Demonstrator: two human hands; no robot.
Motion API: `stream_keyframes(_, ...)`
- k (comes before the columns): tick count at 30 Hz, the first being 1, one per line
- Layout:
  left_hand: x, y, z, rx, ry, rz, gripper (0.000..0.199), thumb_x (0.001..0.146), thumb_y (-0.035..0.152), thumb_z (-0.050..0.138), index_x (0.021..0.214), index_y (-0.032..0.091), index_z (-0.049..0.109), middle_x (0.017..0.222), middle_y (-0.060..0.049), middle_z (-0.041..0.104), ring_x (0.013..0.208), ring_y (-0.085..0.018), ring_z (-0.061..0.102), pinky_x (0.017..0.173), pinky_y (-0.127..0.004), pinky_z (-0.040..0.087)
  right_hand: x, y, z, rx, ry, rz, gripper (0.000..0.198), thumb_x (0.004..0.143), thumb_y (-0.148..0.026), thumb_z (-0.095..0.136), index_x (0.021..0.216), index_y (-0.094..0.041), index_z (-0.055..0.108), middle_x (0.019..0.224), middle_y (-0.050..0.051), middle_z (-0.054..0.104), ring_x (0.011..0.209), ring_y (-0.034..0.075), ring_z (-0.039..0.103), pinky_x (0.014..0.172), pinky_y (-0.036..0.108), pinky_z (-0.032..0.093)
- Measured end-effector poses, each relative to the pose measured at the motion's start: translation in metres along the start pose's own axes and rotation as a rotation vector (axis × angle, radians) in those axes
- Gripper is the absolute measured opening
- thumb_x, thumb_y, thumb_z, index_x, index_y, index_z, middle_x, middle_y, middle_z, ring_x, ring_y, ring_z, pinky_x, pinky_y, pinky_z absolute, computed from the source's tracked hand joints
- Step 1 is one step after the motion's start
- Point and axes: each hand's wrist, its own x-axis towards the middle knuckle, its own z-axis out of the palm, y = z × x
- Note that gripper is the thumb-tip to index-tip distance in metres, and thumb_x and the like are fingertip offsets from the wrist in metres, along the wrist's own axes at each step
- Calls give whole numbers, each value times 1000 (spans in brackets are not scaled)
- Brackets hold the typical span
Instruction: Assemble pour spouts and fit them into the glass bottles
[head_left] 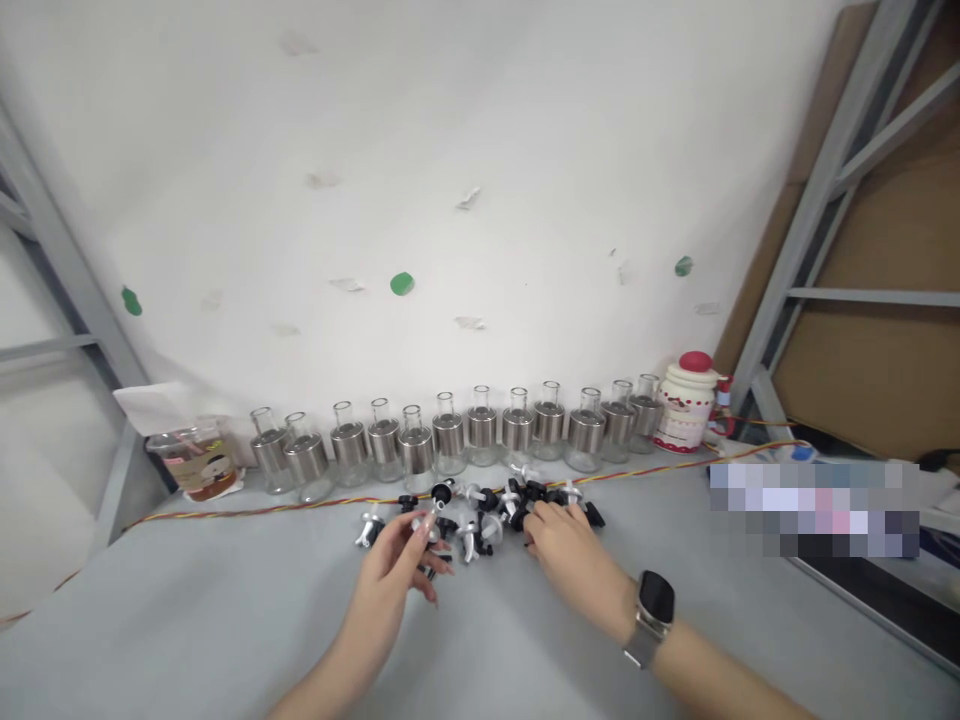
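Note:
A pile of black and of clear-and-silver bottle pourers (469, 540) lies on the grey table between my hands. My left hand (401, 555), at the pile's left side, pinches one bottle pourer (426, 530) between thumb and fingers. Curled fingers of my right hand (559, 535) reach down into the right part of the pile, touching black pourers; their tips are hidden, so what they grip cannot be made out. Behind the pile, a row of several glass bottles (517, 425) with metal sleeves and bare necks stands upright along the wall.
Left of the bottles stands a plastic cup (206, 470) with brown liquid. A white jar with a red knob (686, 405) closes the row at the right. Twisted red-and-yellow wire (285, 508) crosses the table behind the pile. Metal frame posts (810, 200) flank the table.

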Motion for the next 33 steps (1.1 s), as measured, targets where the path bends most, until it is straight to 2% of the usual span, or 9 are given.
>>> stream_keyframes(4,0,6,1,-7,42,-3,39,71,44,58,94,14,49,69,-3,60,58,-17,61,40,-24,44,-1,-10,4,-53,145,-38,11,80,-11,49,80,-16,59,85,7,58,82,23,50,73,35,29)
stream_keyframes(6,0,6,1,-18,47,-6,38,71,44,58,93,14,50,69,-3,60,57,-17,61,40,-23,44,-1,-16,8,14,184,-62,6,79,-20,55,81,-18,60,84,5,58,83,22,50,73,35,29)
stream_keyframes(9,0,4,2,-21,37,0,36,73,44,56,93,14,50,69,-3,60,57,-16,60,41,-22,43,1,-23,18,145,195,-36,9,78,-27,58,82,-20,61,84,4,59,84,22,51,74,34,29)
stream_keyframes(15,-1,-4,3,-33,1,-42,41,70,45,58,94,13,49,66,-3,59,55,-17,60,39,-24,43,8,-28,29,288,192,-31,3,79,-19,55,80,-19,57,83,3,59,83,20,51,73,32,32)
stream_keyframes(19,-2,-3,6,-107,-6,-92,46,70,43,60,103,14,46,66,-2,60,56,-18,60,41,-24,43,8,-26,29,375,176,-41,6,80,-15,52,75,-18,55,82,3,58,80,19,51,73,31,34)
stream_keyframes(22,-4,0,8,-221,-67,-161,40,72,40,59,100,13,49,65,-3,60,54,-16,59,43,-24,42,7,-23,26,551,182,26,6,80,-16,48,77,-18,53,81,4,59,78,19,52,71,30,36)
stream_keyframes(26,-8,3,10,-310,-146,-258,31,75,41,55,85,12,56,63,-4,61,52,-14,58,46,-23,42,9,-21,17,973,111,151,8,79,-25,48,75,-18,52,66,0,58,64,16,55,61,26,40)
stream_keyframes(30,-11,4,12,-311,-186,-322,36,76,47,53,76,11,57,64,-6,62,51,-14,58,47,-23,43,10,-22,6,1246,86,187,22,71,-37,56,66,-16,57,57,-1,55,55,13,51,56,25,40)
stream_keyframes(33,-12,2,14,-288,-219,-375,41,73,51,53,73,11,57,58,-5,60,47,-13,57,44,-22,43,8,-27,0,1383,71,193,29,68,-44,59,73,-16,58,54,-3,53,51,11,49,53,25,39)
